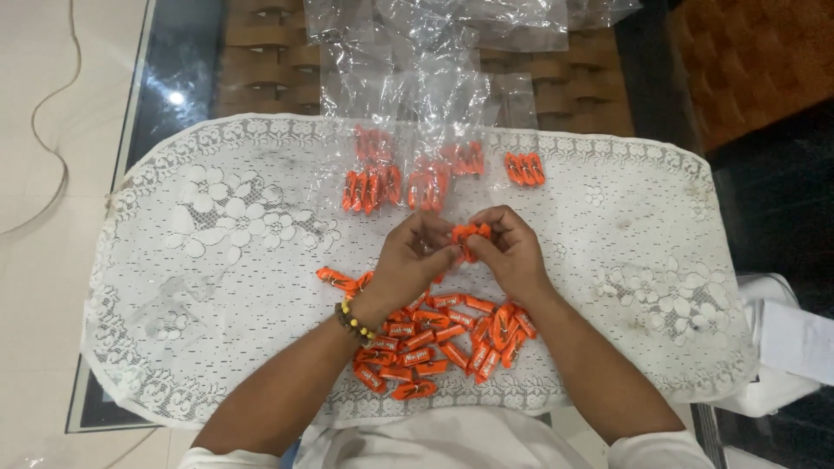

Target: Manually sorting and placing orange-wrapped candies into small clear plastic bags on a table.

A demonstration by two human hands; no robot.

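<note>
Fingers of the left hand (415, 256) and right hand (508, 247) pinch a few orange candies (467, 233) together above the lace cloth (217, 260), with a loose candy pile (434, 339) just below the wrists and filled clear bags (408, 182) lying beyond.

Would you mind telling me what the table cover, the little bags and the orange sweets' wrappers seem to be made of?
Table cover: white lace, cloth or vinyl; openwork flower pattern, matt.
Little bags: thin clear plastic film, glossy and crinkled.
Sweet wrappers: probably shiny plastic or foil film; orange, with glints. Both the left hand and the right hand hold a few.
</note>
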